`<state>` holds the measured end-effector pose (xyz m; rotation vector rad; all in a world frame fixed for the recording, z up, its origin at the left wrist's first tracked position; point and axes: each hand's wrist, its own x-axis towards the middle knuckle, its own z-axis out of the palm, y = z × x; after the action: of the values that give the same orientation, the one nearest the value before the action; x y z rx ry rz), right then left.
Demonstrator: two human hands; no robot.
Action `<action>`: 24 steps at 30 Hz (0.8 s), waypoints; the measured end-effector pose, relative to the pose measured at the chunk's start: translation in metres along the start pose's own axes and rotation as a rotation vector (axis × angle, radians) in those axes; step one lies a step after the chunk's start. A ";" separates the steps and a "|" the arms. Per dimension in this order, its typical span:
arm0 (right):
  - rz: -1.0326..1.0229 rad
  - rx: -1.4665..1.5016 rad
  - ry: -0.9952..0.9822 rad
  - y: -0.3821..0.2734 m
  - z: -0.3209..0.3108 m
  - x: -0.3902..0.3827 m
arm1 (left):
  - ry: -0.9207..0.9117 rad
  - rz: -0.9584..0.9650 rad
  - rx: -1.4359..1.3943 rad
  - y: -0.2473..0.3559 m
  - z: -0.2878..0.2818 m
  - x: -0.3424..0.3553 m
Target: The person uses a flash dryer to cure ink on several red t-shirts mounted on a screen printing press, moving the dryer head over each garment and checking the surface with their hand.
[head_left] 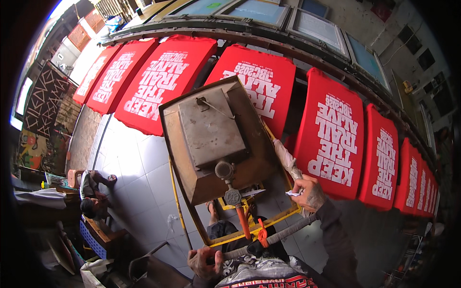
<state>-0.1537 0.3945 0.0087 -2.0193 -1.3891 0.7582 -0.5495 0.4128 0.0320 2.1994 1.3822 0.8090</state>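
A boxy metal heater [213, 127], brown and worn, sits tilted on a yellow metal frame [283, 213] in front of me. A round regulator-like fitting [233, 197] and an orange hose [243, 223] come off its near side. My left hand [206, 263] is closed round the left end of the wrapped handlebar [288, 233]. On the right, my right hand [309, 193] is closed at the lower end of a white-wrapped bar [288, 158]; a small white scrap shows by its fingertips. Printed red shirts [254, 72] lie on boards just beyond the heater.
More red shirts [331, 139] line a long curved rack to left and right. Framed screens [254, 12] stand behind it. At left a person [93, 192] sits low near a blue crate [93, 240]. The floor is pale tile [153, 168].
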 end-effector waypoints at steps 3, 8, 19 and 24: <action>0.038 0.019 -0.021 0.001 -0.003 0.003 | -0.009 -0.014 0.014 0.014 -0.002 0.005; 0.057 0.080 -0.024 0.002 -0.005 0.006 | -0.037 -0.064 -0.041 0.020 -0.002 0.014; -0.030 0.216 -0.035 -0.005 -0.015 0.007 | -0.060 0.003 0.031 0.020 0.000 0.024; 0.125 0.349 -0.036 0.010 -0.056 0.019 | -0.048 0.029 0.047 0.015 0.006 0.028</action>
<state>-0.1016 0.4020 0.0366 -1.8340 -1.0692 1.0193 -0.5257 0.4315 0.0440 2.2640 1.3629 0.7359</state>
